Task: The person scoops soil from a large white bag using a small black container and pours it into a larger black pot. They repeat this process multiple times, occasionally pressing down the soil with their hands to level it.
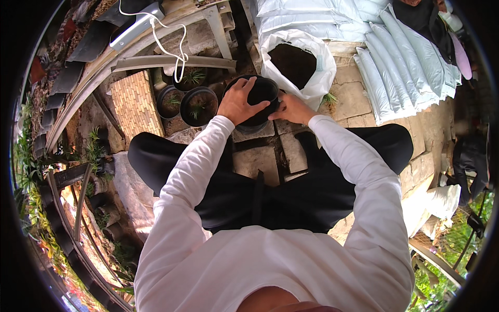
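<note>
In front of me stands a round black plant pot [263,92], with its dark mouth facing up; what is inside is too dark to make out. My left hand [241,100] grips its left side, fingers over the far rim and thumb across the near part. On the right, my right hand [292,108] pinches the pot's edge between thumb and fingers. Just beyond that hand sits an open white sack [323,62] of dark soil [292,65]. Left of the pot are several black pots, one with a small green seedling [197,110] in soil.
Full pale plastic bags [397,73] are stacked at the far right. A tan tile-patterned board [138,104] leans at the left, below a wooden bench [171,62]. A white cable [183,52] hangs from a grey power strip [136,28]. Stone pavers [257,164] lie between my legs.
</note>
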`<state>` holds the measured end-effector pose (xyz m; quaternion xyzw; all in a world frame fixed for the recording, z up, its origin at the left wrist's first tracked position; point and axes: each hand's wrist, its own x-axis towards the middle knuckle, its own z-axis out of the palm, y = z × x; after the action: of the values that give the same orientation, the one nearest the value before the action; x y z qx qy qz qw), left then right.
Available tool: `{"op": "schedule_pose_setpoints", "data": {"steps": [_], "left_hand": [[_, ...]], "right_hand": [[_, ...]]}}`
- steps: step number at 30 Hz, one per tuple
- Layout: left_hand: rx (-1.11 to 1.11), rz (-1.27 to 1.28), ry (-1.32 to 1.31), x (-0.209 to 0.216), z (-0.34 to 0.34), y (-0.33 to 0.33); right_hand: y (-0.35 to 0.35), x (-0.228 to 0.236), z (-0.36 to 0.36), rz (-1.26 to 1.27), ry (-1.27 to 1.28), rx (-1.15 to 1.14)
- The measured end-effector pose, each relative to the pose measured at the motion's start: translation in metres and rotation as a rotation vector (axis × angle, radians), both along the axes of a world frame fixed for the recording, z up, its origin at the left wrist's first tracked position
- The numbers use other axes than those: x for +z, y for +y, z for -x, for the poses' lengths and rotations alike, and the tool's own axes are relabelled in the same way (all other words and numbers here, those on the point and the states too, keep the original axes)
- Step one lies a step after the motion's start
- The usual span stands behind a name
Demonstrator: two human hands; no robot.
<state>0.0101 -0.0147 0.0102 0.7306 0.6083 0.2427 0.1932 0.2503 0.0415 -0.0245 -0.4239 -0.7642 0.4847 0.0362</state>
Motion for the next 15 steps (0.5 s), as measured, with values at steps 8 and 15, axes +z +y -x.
{"op": "schedule_pose_setpoints", "data": {"steps": [8, 15], "left_hand": [[-0.042, 0.033, 0.069, 0.001, 0.003, -0.018], [-0.007, 0.024, 0.084, 0.003, 0.009, -0.024]], "right_hand": [[-0.001, -0.001, 0.0, -0.046, -0.053, 0.006], [0.001, 0.0, 0.003, -0.058, -0.087, 0.034]]}}
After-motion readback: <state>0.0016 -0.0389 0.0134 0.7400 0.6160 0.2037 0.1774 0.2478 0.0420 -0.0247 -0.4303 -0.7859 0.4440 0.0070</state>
